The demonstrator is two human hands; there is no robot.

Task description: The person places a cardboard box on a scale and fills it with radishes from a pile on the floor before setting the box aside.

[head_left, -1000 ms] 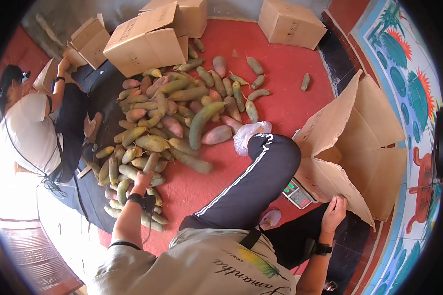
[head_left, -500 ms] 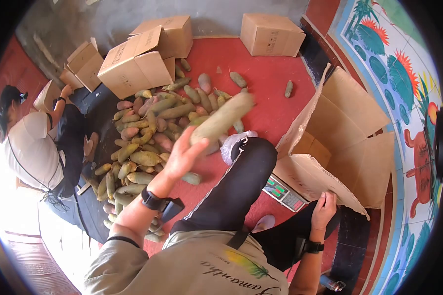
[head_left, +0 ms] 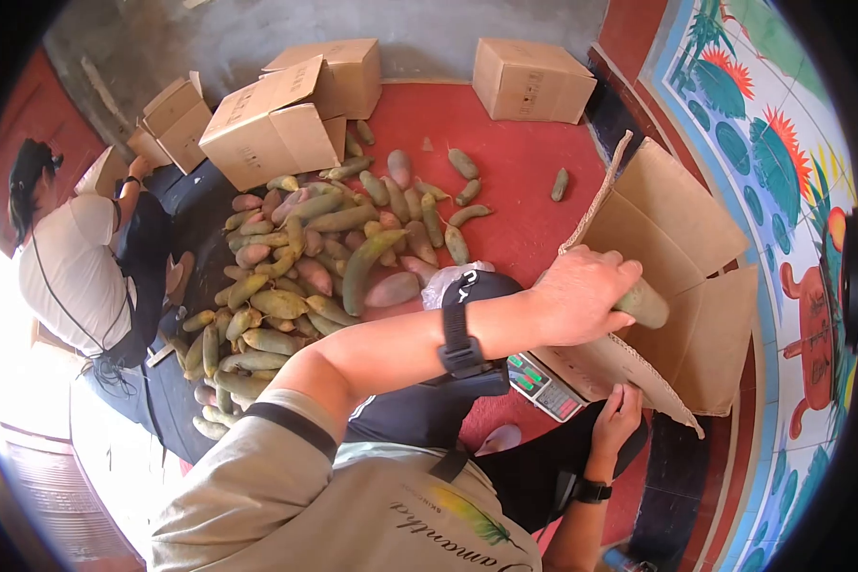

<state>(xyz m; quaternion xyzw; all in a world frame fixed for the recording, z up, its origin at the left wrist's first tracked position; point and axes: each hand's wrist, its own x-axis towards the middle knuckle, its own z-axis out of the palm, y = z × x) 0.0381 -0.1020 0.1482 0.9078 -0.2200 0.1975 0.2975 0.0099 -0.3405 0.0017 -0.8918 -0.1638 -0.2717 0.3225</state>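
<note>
My left hand (head_left: 586, 297) is wrapped round a long green radish (head_left: 644, 303) over the opening of a cardboard box (head_left: 660, 224). My left arm stretches across my knee toward the box. Lower down, my right hand (head_left: 618, 419) grips the edge of the near box flap (head_left: 612, 367), its fingers partly hidden. The box appears to stand on a digital scale (head_left: 543, 386) with a lit green display. On the floor to the left lies a large heap of radishes (head_left: 281, 305), green and some reddish.
Closed and open cartons (head_left: 275, 129) stand along the back wall, with another carton (head_left: 532, 81) farther right. A co-worker (head_left: 76, 262) sits at the left, one hand at a small box. A few loose radishes lie on the red floor (head_left: 524, 162). A painted tile wall (head_left: 782, 191) borders the right.
My left hand has swung right with the radish, from above the heap to over the box. My right hand stays at the flap, slightly lower. The flap has shifted a little.
</note>
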